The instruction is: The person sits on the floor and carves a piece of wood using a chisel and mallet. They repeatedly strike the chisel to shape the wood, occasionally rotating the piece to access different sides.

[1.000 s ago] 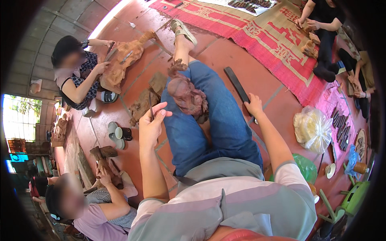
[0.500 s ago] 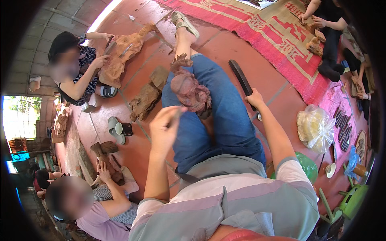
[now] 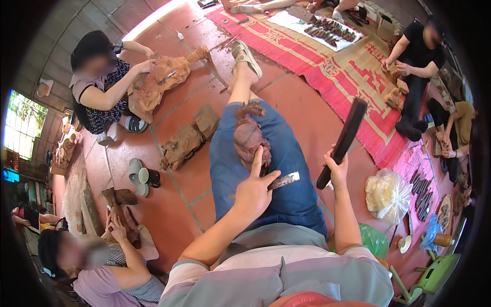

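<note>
Between my denim-clad legs rests a reddish-brown wood carving (image 3: 249, 136), rounded with a branching top. My left hand (image 3: 253, 197) is closed round a flat metal chisel (image 3: 284, 180), its bright end sticking out to the right. The index finger of that hand stretches forward and touches the carving's lower part. To the right, my right hand (image 3: 336, 170) grips a dark wooden mallet bar (image 3: 350, 129) near its lower end, raised and tilted up, apart from the carving.
Left of my legs lie rough wood blocks (image 3: 184, 146), grey slippers (image 3: 137, 176) and a cup (image 3: 145, 177). A person (image 3: 102, 92) works a large carving (image 3: 166, 82) at far left; another person (image 3: 117, 266) sits nearer. A red mat (image 3: 307, 61) and plastic bag (image 3: 387, 194) are on the right.
My left hand has come down and right, its index finger now on the carving. My right hand has lifted the mallet bar upward. The view has shifted too.
</note>
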Demonstrator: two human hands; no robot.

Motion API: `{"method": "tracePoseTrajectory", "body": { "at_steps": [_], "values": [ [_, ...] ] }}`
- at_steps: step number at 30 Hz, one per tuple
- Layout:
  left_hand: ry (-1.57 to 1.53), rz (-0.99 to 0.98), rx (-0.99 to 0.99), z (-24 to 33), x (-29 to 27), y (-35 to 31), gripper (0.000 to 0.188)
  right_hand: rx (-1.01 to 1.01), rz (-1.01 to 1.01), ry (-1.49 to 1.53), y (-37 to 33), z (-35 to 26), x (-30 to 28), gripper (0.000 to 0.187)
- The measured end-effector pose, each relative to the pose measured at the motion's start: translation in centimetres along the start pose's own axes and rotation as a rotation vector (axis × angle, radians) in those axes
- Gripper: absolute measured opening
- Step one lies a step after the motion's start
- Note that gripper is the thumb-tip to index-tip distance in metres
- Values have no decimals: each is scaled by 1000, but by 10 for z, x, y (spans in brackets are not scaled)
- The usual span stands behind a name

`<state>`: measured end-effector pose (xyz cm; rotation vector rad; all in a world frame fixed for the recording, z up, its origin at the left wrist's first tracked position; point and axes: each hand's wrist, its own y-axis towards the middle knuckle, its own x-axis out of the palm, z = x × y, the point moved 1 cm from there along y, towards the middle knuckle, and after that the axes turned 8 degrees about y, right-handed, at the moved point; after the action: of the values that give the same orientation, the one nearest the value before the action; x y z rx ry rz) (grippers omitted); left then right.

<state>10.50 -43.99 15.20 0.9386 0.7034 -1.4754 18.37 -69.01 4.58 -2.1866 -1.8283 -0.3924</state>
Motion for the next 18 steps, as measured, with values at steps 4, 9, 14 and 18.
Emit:
{"method": "tracePoseTrajectory", "body": {
  "at_steps": [4,9,14,18],
  "values": [
    [-46,49,64,-8,-5,-9,42,27,-10,-44,-5,-11,1,40],
    [-652,-329,-371,-44,-76,-12,27,202,-128,-110,-13,-29,18,46],
    [-783,-12,-772,-177,-91,3,40,517,-124,-86,-8,-27,46,49],
    [-898,84,-823,-241,-65,-2,31,582,-173,-233,-2,-10,50,50]
  ]
}}
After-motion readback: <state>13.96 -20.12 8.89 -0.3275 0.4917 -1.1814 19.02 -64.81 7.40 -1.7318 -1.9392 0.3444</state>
